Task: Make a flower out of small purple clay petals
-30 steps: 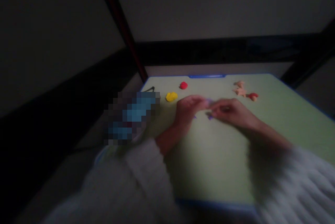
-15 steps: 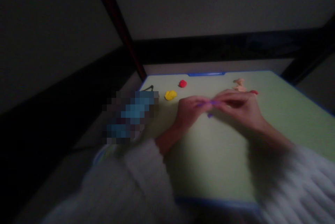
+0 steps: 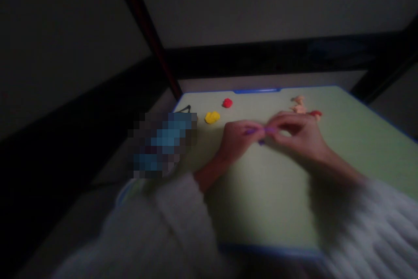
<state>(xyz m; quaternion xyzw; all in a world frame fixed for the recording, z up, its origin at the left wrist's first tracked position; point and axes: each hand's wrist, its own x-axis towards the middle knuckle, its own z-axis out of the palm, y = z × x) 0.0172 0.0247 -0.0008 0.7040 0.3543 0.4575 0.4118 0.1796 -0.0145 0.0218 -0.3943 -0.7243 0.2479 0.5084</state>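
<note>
A small strip of purple modelling clay (image 3: 269, 130) is pinched between the fingertips of both hands above the table. My left hand (image 3: 237, 139) is closed on its left end, and my right hand (image 3: 298, 133) holds the right part with thumb and fingers. Much of the strip is hidden by my fingers. Just under them, a tiny purple bit (image 3: 261, 142) shows; it seems to lie on the tabletop. Beyond my right hand are flesh-coloured clay pieces (image 3: 298, 108) and a red piece (image 3: 316, 113), partly covered by that hand.
A yellow clay lump (image 3: 212, 117) and a red clay lump (image 3: 227, 103) sit on the pale green, blue-edged table (image 3: 261, 200) beyond my left hand. A blurred-out blue patch (image 3: 166, 139) is at the table's left side. A wall (image 3: 277, 5) rises behind.
Both hands stay in nearly the same place, with the right fingers slightly shifted and bent around the purple clay. The lumps on the table have not moved.
</note>
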